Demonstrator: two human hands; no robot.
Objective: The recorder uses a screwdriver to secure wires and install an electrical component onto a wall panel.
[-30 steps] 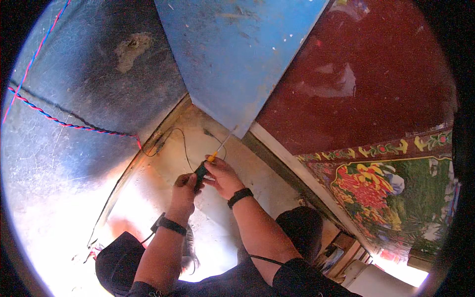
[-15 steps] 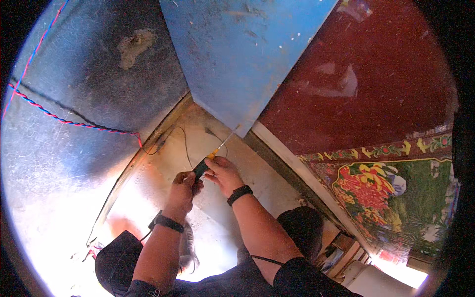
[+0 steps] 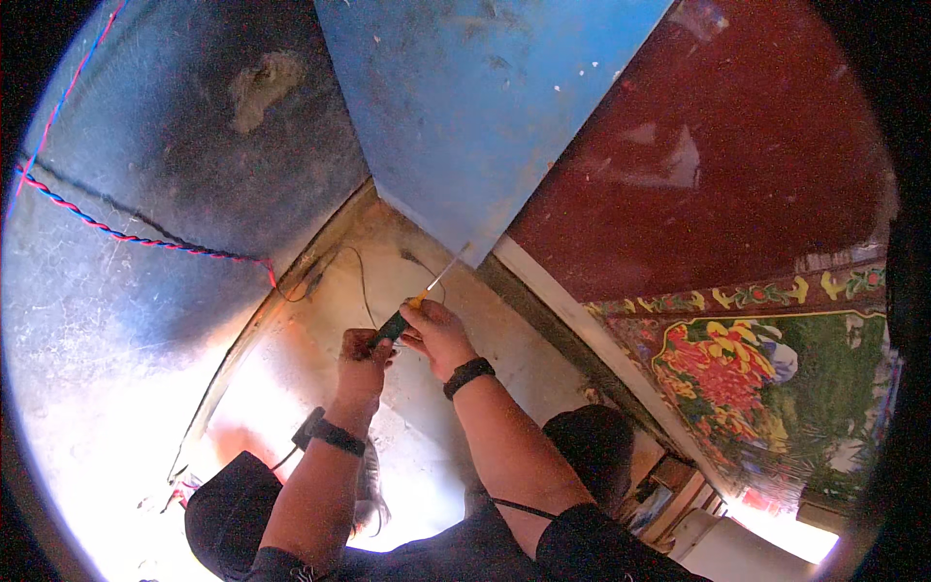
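Both my hands meet near the middle of the view. My left hand (image 3: 363, 365) is closed around the lower end of a small dark green-black block-shaped thing (image 3: 392, 329). My right hand (image 3: 442, 338) pinches a screwdriver (image 3: 423, 295) by its yellow handle, close to the upper end of the dark thing. The screwdriver's thin metal shaft points up and to the right, across the lower tip of the blue panel (image 3: 485, 126). My fingers hide part of the handle and of the dark thing. A thin dark wire (image 3: 365, 281) curves down to just above my hands.
A twisted red and blue wire (image 3: 116, 236) crosses the grey, scratched surface (image 3: 165, 184) at left. At right is a dark red panel (image 3: 718, 184) with a floral picture (image 3: 722, 369). Dark rounded shapes (image 3: 590, 448) lie beside my forearms. Glare washes out the lower left.
My left hand has shifted slightly, and the dark thing shows more broadly between my hands. The right hand and the screwdriver have stayed nearly in place.
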